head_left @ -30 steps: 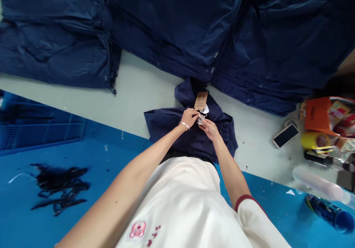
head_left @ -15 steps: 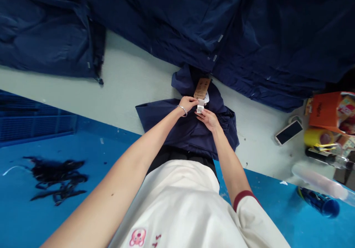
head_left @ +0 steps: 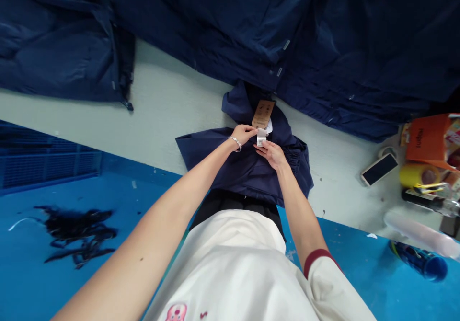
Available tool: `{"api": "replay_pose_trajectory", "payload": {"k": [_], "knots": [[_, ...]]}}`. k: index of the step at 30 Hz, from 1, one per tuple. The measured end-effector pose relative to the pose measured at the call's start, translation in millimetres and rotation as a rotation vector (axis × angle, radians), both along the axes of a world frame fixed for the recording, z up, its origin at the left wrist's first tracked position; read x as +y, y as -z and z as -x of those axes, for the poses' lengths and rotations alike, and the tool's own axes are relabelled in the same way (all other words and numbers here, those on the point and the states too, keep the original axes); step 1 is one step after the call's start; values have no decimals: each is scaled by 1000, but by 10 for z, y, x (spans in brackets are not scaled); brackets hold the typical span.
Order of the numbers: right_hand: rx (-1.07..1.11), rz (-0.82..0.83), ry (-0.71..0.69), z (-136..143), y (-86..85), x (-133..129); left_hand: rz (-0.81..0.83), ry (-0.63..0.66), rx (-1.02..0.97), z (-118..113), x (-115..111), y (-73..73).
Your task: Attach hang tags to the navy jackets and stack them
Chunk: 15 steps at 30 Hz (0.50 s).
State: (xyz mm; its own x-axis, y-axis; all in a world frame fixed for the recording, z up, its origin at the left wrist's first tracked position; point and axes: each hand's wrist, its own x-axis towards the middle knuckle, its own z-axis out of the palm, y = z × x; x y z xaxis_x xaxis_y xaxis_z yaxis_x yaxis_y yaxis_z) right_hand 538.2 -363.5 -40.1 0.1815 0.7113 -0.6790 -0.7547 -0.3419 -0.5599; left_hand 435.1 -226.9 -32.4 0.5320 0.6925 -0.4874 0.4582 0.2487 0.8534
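A dark blue garment (head_left: 230,167) with a gathered elastic part lies bunched at the near edge of the pale table, in front of my body. Both my hands are over it, on a small white care label (head_left: 261,140). My left hand (head_left: 245,133), with a silver bracelet at its wrist, pinches the label's upper left side. The fingers of my right hand (head_left: 272,154) grip its lower end. Just beyond the label, a brown cardboard hang tag (head_left: 263,113) rests on the garment, with a white tag (head_left: 269,126) partly showing beneath it.
Large dark blue garments (head_left: 201,28) cover the table's far side. At right are a phone (head_left: 379,169), a tape roll (head_left: 388,152), an orange box (head_left: 424,139) and a yellow roll (head_left: 419,175). Black scraps (head_left: 81,232) lie on the blue floor, left of a blue crate (head_left: 46,160).
My hands keep hold of the label, which has shifted very slightly to the right. The whole view has moved a little; the garment stays in place.
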Motion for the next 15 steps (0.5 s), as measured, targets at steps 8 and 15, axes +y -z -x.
{"api": "replay_pose_trajectory", "payload": {"k": [8, 15], "knots": [[-5, -2, 1, -4, -2, 9, 104, 85, -114, 117, 6, -88], [-4, 21, -2, -9, 43, 11, 57, 111, -101, 133, -20, -183]]}}
